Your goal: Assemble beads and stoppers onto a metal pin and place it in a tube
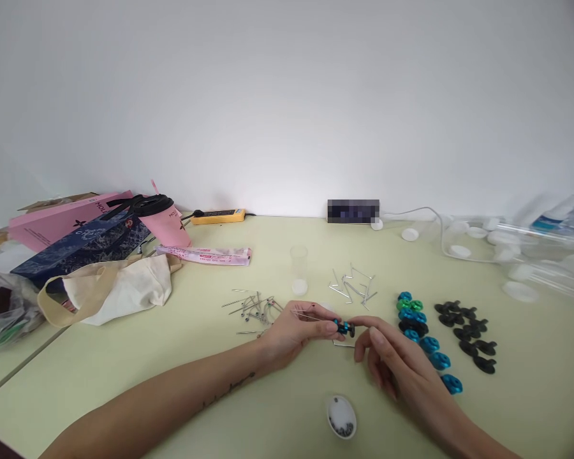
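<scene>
My left hand (294, 331) and my right hand (392, 360) meet over the pale green table (172, 382), pinching between their fingertips a small blue and black part (345, 327). A thin metal pin (310, 313) lies along my left fingers. To the right lies a row of blue and green round parts (423, 338), and beyond it a cluster of black parts (469, 335). Loose metal pins lie in two piles, one behind my left hand (254, 306) and one further back (353, 287).
A small white dish (341, 417) with tiny dark pieces sits near the front edge. A clear small cup (299, 269) stands mid-table. Bags, a pink box (62, 220) and a pink cup (165, 220) crowd the left. White caps and clear tubes (530, 255) lie at the right.
</scene>
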`<state>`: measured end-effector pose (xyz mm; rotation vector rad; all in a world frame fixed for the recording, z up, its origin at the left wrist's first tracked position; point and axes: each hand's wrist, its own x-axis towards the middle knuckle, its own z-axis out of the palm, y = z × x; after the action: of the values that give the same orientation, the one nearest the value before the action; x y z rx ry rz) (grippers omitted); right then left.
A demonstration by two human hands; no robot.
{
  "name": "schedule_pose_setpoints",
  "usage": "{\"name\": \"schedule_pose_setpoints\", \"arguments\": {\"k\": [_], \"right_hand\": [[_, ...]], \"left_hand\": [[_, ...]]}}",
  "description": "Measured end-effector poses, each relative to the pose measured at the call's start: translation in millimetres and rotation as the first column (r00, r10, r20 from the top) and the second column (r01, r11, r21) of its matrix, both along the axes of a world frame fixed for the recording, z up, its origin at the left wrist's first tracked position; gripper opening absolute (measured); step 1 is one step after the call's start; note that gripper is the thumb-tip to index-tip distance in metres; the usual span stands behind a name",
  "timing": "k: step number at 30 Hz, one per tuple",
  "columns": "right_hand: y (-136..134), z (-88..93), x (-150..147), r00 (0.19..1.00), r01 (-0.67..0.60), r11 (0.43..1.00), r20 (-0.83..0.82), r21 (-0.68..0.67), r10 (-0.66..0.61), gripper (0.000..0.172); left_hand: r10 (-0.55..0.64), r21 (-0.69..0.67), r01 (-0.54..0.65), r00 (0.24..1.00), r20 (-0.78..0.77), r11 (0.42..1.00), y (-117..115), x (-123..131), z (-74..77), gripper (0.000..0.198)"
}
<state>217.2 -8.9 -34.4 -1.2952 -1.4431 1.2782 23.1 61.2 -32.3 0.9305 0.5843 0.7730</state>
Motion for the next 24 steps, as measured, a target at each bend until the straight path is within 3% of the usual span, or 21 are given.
{"name": "schedule_pose_setpoints", "arguments": {"k": [24], "right_hand": [[-0.1, 0.4, 0.8, 1.0, 0.01, 1.0, -0.018, -0.003, -0.01, 0.039]], "left_hand": [[0.025, -0.023, -0.025, 1.0, 0.003, 0.999, -0.2, 0.9, 0.0, 0.022]]}}
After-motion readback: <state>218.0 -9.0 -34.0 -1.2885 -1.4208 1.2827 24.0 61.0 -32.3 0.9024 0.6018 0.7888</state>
